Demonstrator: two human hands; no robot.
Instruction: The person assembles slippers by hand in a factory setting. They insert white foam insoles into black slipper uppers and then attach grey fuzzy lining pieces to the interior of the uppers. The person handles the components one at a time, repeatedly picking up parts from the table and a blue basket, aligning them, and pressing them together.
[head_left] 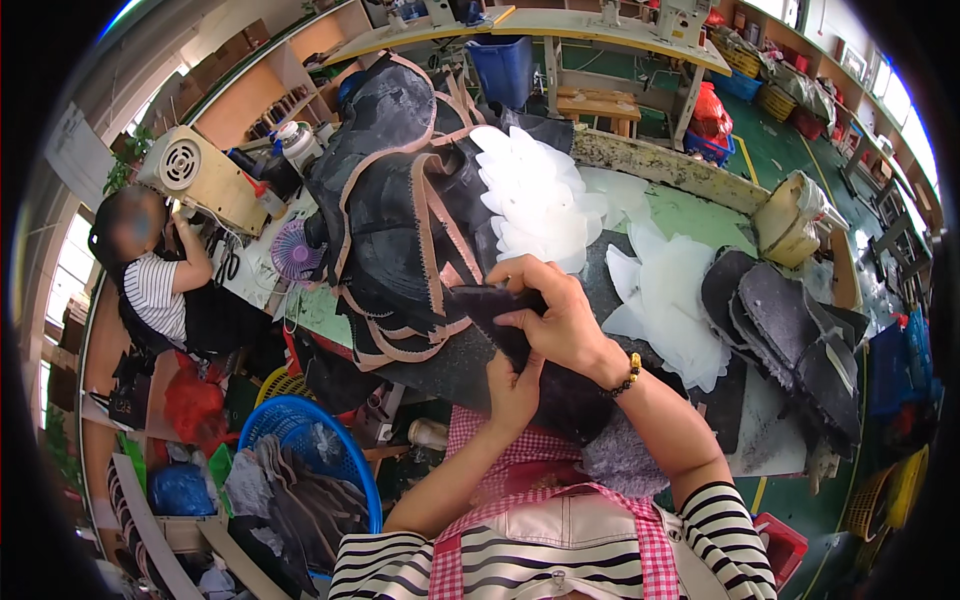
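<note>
A dark, fuzzy-looking fabric piece [505, 330] is held up between my two hands over the front of the table. My right hand [560, 315], with a beaded bracelet at the wrist, pinches its upper part between thumb and fingers. Lower down, my left hand [512, 395] grips the same piece near its bottom edge, its fingers partly hidden. Just beyond lies a large heap of black curved pieces [385, 220] with tan, zigzag-cut edging. White translucent shaped sheets [530, 195] rest against that heap, and another fanned stack of white sheets [665, 300] lies to the right.
Dark padded pieces [785, 320] are stacked at the table's right end, near a worn cream container [790, 215]. A purple fan [297, 250] stands left of the heap. A blue basket [375, 480] holds dark strips at lower left. Another person [160, 290] sits at a machine [205, 175].
</note>
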